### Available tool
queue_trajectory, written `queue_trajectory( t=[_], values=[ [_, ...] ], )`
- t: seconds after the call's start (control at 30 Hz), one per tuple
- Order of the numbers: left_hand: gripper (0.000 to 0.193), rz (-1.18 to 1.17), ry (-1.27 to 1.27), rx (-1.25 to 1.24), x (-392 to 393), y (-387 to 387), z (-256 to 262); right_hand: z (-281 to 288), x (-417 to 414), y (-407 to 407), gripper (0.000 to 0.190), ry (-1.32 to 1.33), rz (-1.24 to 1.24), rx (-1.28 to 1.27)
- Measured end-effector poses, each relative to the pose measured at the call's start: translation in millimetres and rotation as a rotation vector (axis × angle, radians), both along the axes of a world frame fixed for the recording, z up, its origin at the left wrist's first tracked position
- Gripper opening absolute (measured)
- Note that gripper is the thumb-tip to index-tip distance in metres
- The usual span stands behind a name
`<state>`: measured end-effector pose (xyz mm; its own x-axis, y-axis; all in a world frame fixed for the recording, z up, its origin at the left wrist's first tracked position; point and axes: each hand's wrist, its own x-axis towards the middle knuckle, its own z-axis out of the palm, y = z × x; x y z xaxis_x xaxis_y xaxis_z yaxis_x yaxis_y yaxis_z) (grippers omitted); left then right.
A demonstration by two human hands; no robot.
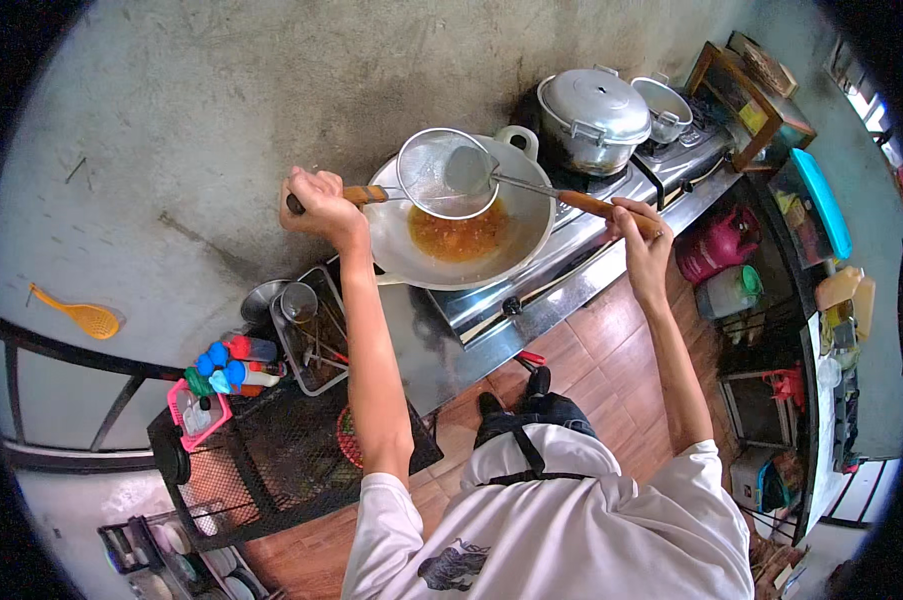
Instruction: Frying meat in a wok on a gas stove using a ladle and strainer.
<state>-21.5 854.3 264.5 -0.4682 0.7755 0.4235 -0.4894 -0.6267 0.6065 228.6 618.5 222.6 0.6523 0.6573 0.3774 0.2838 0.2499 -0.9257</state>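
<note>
My left hand [324, 202] is closed around the wooden handle of a round wire-mesh strainer [430, 169], which is raised over a large metal wok [526, 232]. In my right hand [642, 232] is the wooden handle of a metal spatula or turner [472, 171]; its flat head lies at the strainer's mesh, and whether the two touch I cannot tell. Orange-brown oily liquid [459, 236] with small bits pools at the bottom of the wok, partly behind the strainer's rim. The wok sits on a gas stove [489, 307] against the wall.
Right of the wok stand a lidded metal pot [597, 112] and a smaller pot [661, 109] on the stove. Left are a metal tray [309, 375] with utensils, squeeze bottles [230, 367] and a pink basket [222, 420]. A pink gas cylinder [718, 244] stands below at right.
</note>
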Motion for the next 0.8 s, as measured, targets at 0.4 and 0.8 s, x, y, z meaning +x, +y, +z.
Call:
queue_trajectory(
  t=[0.4, 0.8],
  values=[
    [0.042, -0.005, -0.026, 0.126, -9, -5, 37, 24, 1, 6, 0.025, -0.047, 0.064, 0.042],
    [0.044, 0.0, -0.06, 0.056, -31, -24, -12, 14, 1, 13, 0.029, -0.015, 0.124, -0.04]
  ],
)
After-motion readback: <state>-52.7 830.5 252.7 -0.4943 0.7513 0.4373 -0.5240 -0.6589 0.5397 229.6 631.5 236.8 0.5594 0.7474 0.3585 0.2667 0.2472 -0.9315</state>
